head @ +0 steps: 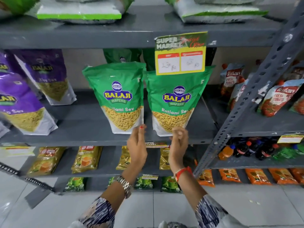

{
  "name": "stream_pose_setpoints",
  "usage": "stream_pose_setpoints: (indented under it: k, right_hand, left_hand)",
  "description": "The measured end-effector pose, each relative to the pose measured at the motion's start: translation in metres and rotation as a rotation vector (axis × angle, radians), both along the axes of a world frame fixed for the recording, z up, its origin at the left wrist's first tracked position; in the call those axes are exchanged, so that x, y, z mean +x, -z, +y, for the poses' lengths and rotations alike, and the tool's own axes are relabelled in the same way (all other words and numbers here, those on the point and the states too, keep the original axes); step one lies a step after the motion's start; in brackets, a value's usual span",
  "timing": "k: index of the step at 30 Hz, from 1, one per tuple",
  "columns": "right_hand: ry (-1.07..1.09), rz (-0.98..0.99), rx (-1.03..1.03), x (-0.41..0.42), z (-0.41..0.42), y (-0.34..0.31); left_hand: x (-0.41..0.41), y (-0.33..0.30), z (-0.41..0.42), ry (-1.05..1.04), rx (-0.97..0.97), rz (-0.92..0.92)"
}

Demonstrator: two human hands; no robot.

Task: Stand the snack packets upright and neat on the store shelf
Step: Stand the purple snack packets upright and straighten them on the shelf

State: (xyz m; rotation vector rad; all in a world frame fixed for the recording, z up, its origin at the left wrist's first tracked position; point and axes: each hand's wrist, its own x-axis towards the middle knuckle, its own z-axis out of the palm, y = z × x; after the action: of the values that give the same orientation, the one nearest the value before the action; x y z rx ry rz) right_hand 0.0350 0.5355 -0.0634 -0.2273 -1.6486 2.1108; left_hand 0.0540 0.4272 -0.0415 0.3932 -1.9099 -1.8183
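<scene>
Two green Balaji Ratlami Sev packets stand upright side by side on the grey shelf (92,134). The left green packet (115,96) has my left hand (137,145) at its lower right corner, fingertips touching the edge. The right green packet (174,102) has my right hand (179,142) at its bottom edge, fingers curled against it. More green packets (122,55) stand behind them. Purple Aloo Sev packets (47,74) lean on the left part of the same shelf, with another purple packet (18,102) nearer the front.
A yellow price tag (181,55) hangs from the shelf above, over the right packet's top. A slanted grey metal upright (256,89) stands at the right, with ketchup pouches (278,97) beyond it. Tea packs (85,158) fill the lower shelf. White sacks (79,12) lie on top.
</scene>
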Motion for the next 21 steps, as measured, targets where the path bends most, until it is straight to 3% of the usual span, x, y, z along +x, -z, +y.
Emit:
stream_pose_setpoints:
  k: [4,7,12,15,21]
  right_hand:
    - [-0.268,-0.04,0.107,0.001,-0.055,-0.009]
    - [-0.309,-0.125,0.096,-0.009,-0.088,-0.022]
    - [-0.232,-0.245,0.119,-0.035,-0.126,-0.036]
    - [-0.216,-0.233,0.003,-0.043,-0.137,-0.033]
    - [-0.126,-0.181,-0.07,-0.033,-0.157,-0.032]
  left_hand:
    - [0.003,-0.006,-0.062,-0.283,-0.005,0.14]
    - [-0.014,-0.017,-0.111,-0.301,0.047,0.119]
    - [-0.06,-0.031,-0.158,0.076,0.18,0.021]
    - [-0.072,-0.035,-0.162,0.325,0.255,-0.112]
    - [-0.063,-0.03,-0.182,0.469,0.289,-0.126]
